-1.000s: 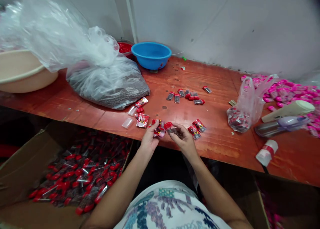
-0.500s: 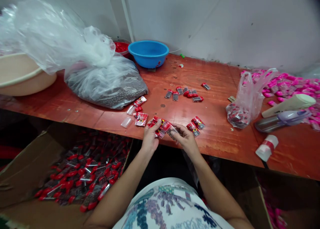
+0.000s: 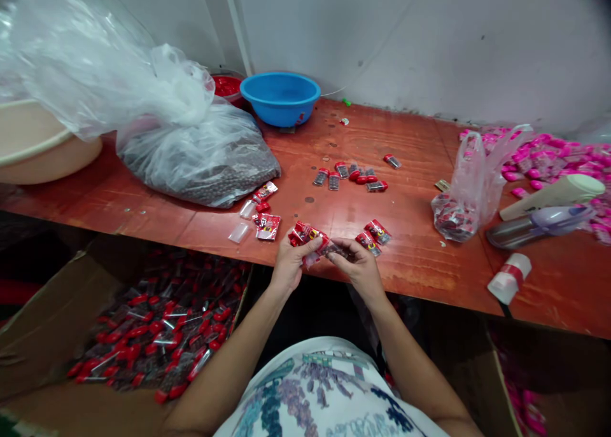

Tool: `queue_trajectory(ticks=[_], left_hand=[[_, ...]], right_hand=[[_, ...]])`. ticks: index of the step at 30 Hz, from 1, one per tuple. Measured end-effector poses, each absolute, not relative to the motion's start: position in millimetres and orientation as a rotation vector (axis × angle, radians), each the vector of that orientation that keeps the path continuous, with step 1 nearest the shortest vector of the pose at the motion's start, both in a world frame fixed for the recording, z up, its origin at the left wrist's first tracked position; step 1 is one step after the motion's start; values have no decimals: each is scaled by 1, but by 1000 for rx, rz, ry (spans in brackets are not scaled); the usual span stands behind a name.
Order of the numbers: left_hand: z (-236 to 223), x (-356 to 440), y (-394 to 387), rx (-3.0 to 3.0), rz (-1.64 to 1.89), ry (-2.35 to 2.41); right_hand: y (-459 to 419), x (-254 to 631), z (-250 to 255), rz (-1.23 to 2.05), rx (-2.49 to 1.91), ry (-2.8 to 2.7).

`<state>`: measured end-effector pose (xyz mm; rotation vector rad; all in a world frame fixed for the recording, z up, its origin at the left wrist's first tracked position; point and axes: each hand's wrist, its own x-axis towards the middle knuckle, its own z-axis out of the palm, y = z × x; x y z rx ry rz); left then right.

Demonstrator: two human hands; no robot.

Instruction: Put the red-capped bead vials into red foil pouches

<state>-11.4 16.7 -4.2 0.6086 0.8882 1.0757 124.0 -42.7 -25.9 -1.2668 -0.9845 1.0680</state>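
Observation:
Near the table's front edge, my left hand (image 3: 289,262) is closed around small red printed packets (image 3: 305,233), thumb across the top. My right hand (image 3: 358,265) pinches the right end of one of these packets, where dark contents show through clear plastic; my fingers partly cover it. Two filled red packets (image 3: 377,232) lie just beyond my right hand. To the left of my hands are a flat red packet (image 3: 268,226), another red packet (image 3: 265,191), a small red cap (image 3: 262,207) and clear little containers (image 3: 238,233).
A clear bag of dark beads (image 3: 205,163) slumps left, beside a cream basin (image 3: 48,151). A blue basin (image 3: 280,97) stands behind. Several red-capped containers (image 3: 334,181) lie mid-table. Rightward are a plastic bag (image 3: 456,217), bottle (image 3: 520,231) and pink items (image 3: 548,157). A carton (image 3: 57,316) holds red-capped containers.
The packets in my hands have turned and bunched closer together. My right fingers have shifted on the end of one packet. The view has moved slightly.

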Motion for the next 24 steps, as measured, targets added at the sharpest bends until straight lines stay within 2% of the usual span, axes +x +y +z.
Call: queue_trajectory(ticks=[4, 10, 16, 20, 24], left_hand=[[3, -15, 16, 685, 1064, 876], [14, -16, 14, 767, 1042, 842], [7, -9, 7, 810, 952, 853], [6, -7, 6, 819, 916, 848], [6, -9, 8, 754, 975, 852]], right_hand=[[-47, 128, -23, 982, -1292, -1050], [-53, 129, -19, 1084, -1226, -932], [-58, 120, -20, 860, -1292, -973], [-57, 118, -26, 893, -1282, -858], [-55, 127, -30, 943, -1288, -1036]])
